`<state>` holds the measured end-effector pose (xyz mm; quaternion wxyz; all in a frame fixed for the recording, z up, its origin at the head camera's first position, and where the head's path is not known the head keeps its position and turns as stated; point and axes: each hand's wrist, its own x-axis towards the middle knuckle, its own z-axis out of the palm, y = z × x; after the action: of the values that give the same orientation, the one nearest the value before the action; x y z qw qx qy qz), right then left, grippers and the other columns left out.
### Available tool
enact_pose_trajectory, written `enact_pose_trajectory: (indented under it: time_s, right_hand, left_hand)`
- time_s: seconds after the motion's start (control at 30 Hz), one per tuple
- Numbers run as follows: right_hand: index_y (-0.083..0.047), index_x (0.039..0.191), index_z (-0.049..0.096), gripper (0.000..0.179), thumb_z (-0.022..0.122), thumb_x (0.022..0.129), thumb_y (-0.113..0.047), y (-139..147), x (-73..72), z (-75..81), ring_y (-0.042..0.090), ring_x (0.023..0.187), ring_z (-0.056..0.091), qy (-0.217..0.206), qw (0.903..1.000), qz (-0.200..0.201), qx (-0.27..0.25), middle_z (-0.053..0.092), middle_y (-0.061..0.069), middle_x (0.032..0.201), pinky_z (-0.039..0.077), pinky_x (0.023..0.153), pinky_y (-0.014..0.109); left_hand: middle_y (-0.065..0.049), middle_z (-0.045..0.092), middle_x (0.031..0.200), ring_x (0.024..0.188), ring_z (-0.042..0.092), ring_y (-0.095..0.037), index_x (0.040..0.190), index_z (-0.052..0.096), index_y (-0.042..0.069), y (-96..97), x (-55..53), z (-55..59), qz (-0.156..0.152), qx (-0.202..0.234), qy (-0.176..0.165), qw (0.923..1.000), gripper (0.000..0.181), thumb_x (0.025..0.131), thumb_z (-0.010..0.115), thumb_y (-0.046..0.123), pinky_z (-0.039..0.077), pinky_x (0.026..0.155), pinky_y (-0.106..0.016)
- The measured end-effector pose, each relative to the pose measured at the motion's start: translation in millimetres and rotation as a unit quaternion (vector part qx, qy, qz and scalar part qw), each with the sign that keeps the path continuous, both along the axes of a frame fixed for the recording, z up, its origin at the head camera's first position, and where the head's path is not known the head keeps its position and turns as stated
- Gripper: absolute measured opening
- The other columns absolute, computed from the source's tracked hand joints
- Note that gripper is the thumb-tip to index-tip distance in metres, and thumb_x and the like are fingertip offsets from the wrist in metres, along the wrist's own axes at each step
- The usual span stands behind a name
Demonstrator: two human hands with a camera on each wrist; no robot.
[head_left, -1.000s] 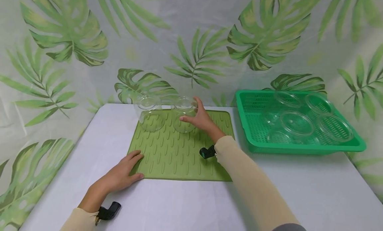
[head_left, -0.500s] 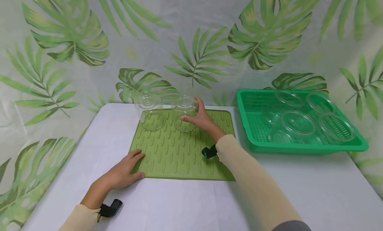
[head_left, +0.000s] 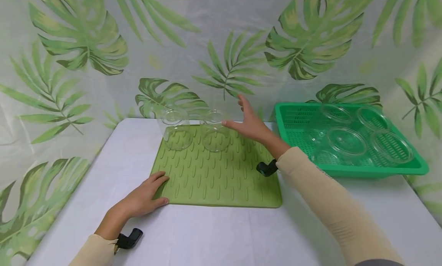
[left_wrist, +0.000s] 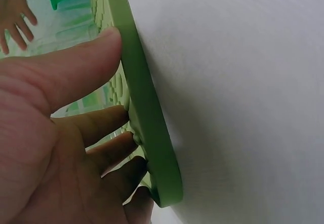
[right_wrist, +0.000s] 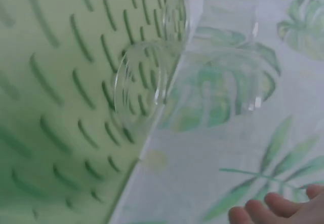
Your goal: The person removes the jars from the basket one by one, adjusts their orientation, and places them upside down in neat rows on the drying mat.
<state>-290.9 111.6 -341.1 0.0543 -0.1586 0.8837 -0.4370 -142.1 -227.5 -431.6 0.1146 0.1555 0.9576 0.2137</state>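
My left hand [head_left: 142, 199] rests on the front left corner of a green drying mat [head_left: 221, 181]; the left wrist view shows its thumb and fingertips touching the mat's edge. Two clear tumblers stand upside down along the mat's back part: a left tumbler [head_left: 177, 138] and a right tumbler [head_left: 215, 141]. Just right of the right tumbler, my right hand [head_left: 253, 124] is raised with fingers spread and holds nothing. The right wrist view catches its fingertips [right_wrist: 273, 209] at the lower right, apart from the tumblers.
A green plastic basket [head_left: 380, 171] stands on the right of the white-covered table [head_left: 207, 235], with several clear tumblers [head_left: 346, 141] inside it. A leaf-patterned cloth [head_left: 228, 13] hangs close behind the mat.
My right hand has let go of the right tumbler and moved up and to the right. That tumbler stays on the mat. My left hand keeps its place.
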Motion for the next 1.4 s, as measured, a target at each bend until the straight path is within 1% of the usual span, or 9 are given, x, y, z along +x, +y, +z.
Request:
enact_pose_trajectory:
  time_s: [0.17,0.33,0.53,0.7,0.83,1.03,1.2,1.3,1.4]
  right_hand:
    - [-0.027,0.160,-0.003,0.101,0.068,0.091,-0.043,24,12.4,15.4,0.037,0.154,0.016,0.049,0.9965,0.033,0.060,0.008,0.012,0.168,0.032,0.115,0.066]
    - [-0.017,0.161,0.006,0.094,0.069,0.092,-0.034,47,28.1,24.0,0.038,0.154,0.017,0.097,0.9903,0.041,0.090,0.014,0.014,0.167,0.026,0.118,0.065]
    - [-0.014,0.160,0.013,0.089,0.068,0.093,-0.034,80,53.2,44.4,0.042,0.152,0.018,0.130,0.9796,0.027,0.150,0.018,0.017,0.166,0.023,0.117,0.067]
    - [-0.014,0.159,0.018,0.087,0.071,0.092,-0.030,118,68.8,56.2,0.043,0.150,0.020,0.152,0.9752,0.002,0.161,0.022,0.018,0.164,0.024,0.113,0.069]
    - [-0.013,0.159,0.020,0.086,0.071,0.091,-0.027,150,75.7,55.4,0.045,0.150,0.019,0.159,0.9741,-0.012,0.160,0.020,0.019,0.164,0.024,0.110,0.073]
    - [-0.009,0.158,0.020,0.087,0.072,0.091,-0.025,187,78.6,47.5,0.051,0.148,0.018,0.171,0.9700,-0.027,0.171,0.020,0.025,0.162,0.022,0.108,0.075]
    - [-0.005,0.158,0.019,0.087,0.072,0.091,-0.026,213,77.7,39.4,0.054,0.147,0.014,0.149,0.9697,-0.040,0.189,0.017,0.029,0.162,0.018,0.108,0.078]
    - [-0.002,0.157,0.019,0.087,0.071,0.091,-0.025,231,73.6,33.2,0.057,0.145,0.017,0.141,0.9699,-0.044,0.194,0.019,0.032,0.159,0.021,0.106,0.077]
    - [0.001,0.157,0.017,0.086,0.069,0.093,-0.025,250,69.0,26.5,0.059,0.142,0.020,0.121,0.9705,-0.049,0.203,0.022,0.035,0.157,0.024,0.102,0.076]
  left_hand:
    - [-0.023,0.032,0.158,0.144,0.033,-0.049,0.148,0.042,0.001,0.6,-0.5,1.9,-0.002,0.004,0.003,1.0000,0.068,0.092,0.071,0.027,0.038,0.111,-0.063]
    - [-0.023,0.031,0.158,0.144,0.032,-0.049,0.148,0.041,0.000,-0.3,0.4,0.8,0.000,0.011,-0.002,0.9999,0.069,0.092,0.071,0.027,0.037,0.111,-0.063]
    - [-0.022,0.029,0.159,0.145,0.030,-0.049,0.148,0.041,0.002,-0.6,0.8,-1.9,0.005,0.008,-0.007,0.9999,0.068,0.092,0.070,0.026,0.037,0.111,-0.063]
    - [-0.022,0.030,0.159,0.145,0.031,-0.048,0.148,0.041,0.002,0.0,1.0,-1.3,0.006,0.002,-0.007,1.0000,0.068,0.092,0.070,0.026,0.037,0.111,-0.063]
    - [-0.022,0.031,0.158,0.145,0.032,-0.048,0.148,0.042,0.002,0.2,0.4,0.0,0.003,-0.003,-0.009,1.0000,0.068,0.091,0.071,0.028,0.037,0.111,-0.063]
    - [-0.022,0.030,0.159,0.145,0.031,-0.048,0.148,0.041,0.003,-0.6,-1.1,0.1,0.006,-0.007,-0.008,0.9999,0.068,0.092,0.070,0.027,0.037,0.111,-0.063]
    - [-0.022,0.031,0.159,0.144,0.032,-0.049,0.148,0.041,0.002,-0.7,-0.3,1.6,0.006,-0.009,-0.006,0.9999,0.068,0.092,0.070,0.027,0.037,0.111,-0.064]
    - [-0.022,0.031,0.159,0.144,0.033,-0.049,0.148,0.042,0.002,-0.8,-0.4,1.9,0.005,-0.009,-0.003,0.9999,0.068,0.092,0.070,0.027,0.037,0.110,-0.064]
    - [-0.022,0.031,0.159,0.144,0.033,-0.049,0.148,0.041,0.002,-0.9,-0.4,0.5,0.005,-0.006,-0.004,1.0000,0.068,0.092,0.070,0.027,0.037,0.111,-0.064]
